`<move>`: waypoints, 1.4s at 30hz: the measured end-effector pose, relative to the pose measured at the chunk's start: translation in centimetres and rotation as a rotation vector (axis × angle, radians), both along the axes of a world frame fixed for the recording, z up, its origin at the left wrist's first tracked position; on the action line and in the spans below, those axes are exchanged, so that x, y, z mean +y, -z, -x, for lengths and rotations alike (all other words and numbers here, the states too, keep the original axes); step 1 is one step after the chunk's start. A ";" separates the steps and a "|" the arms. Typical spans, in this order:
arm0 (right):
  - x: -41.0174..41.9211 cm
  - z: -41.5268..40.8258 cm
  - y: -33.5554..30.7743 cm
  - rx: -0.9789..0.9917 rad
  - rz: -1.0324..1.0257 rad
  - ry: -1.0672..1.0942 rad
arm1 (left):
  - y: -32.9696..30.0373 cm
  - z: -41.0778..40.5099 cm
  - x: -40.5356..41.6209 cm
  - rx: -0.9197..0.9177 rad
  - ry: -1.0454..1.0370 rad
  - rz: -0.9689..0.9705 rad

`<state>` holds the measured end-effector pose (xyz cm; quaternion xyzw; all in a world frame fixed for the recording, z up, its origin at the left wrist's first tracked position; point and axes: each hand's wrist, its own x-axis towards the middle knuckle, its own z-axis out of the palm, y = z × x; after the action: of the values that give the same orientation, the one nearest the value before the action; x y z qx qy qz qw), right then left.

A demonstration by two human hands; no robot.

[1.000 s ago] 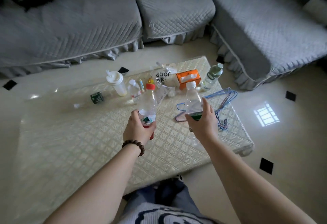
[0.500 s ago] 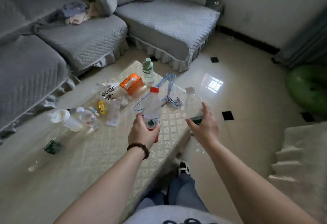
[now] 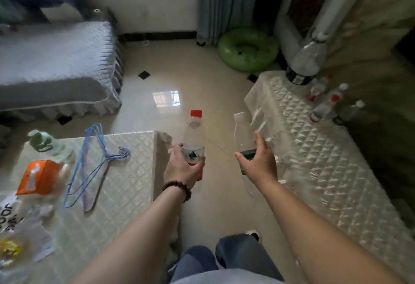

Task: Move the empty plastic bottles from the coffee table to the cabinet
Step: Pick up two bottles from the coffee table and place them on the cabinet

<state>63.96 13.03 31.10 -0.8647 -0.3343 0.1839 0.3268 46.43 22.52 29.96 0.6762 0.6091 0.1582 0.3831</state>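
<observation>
Two bottles held: one in each hand, both upright over the floor between the coffee table and the cabinet.
Sofa: grey quilted cover, beyond the coffee table's far edge.
Cabinet: draped in a cream quilted cover; along its far edge stand a big clear bottle and a cluster of small bottles.
Coffee table: same cream quilting; its far right corner is just beside the left hand.
Swim ring: green, on the floor by the curtain.
Hangers: blue wire, lying near the coffee table's far edge.
Tissue box: orange, by the left edge.
Green-capped bottle: lying at the far left corner.
Left hand: fingers wrapped round the red-capped bottle at its label.
Right hand: thumb and fingers clasp the white-capped bottle at its green label.
</observation>
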 end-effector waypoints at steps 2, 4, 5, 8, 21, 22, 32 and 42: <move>-2.1 -2.6 0.0 -0.004 0.003 0.086 | -0.1 -3.6 -0.8 -0.001 0.075 0.008; -4.2 -5.1 0.0 -0.001 0.011 0.164 | -0.2 -7.1 -1.7 -0.013 0.149 0.028; -5.3 -6.4 0.0 0.001 0.015 0.198 | -0.1 -8.8 -2.2 -0.018 0.181 0.039; -8.2 -10.5 0.2 0.001 0.013 0.289 | 0.1 -14.3 -3.7 -0.040 0.254 0.060; -18.5 -27.7 0.2 0.016 0.028 0.515 | 0.7 -34.6 -11.0 -0.093 0.451 0.096; -19.0 -28.5 0.3 0.019 0.036 0.528 | 0.8 -35.6 -11.3 -0.083 0.464 0.091; -19.8 -34.3 2.6 0.081 0.042 0.672 | 2.1 -44.1 -11.0 -0.027 0.599 0.104; -15.2 -40.7 5.5 0.164 0.095 0.819 | 5.6 -53.9 -5.2 -0.025 0.794 0.177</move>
<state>104.66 -2.13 25.59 -0.9228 0.0730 0.1224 0.3580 100.30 17.28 24.31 0.8212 0.3073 -0.0470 0.4786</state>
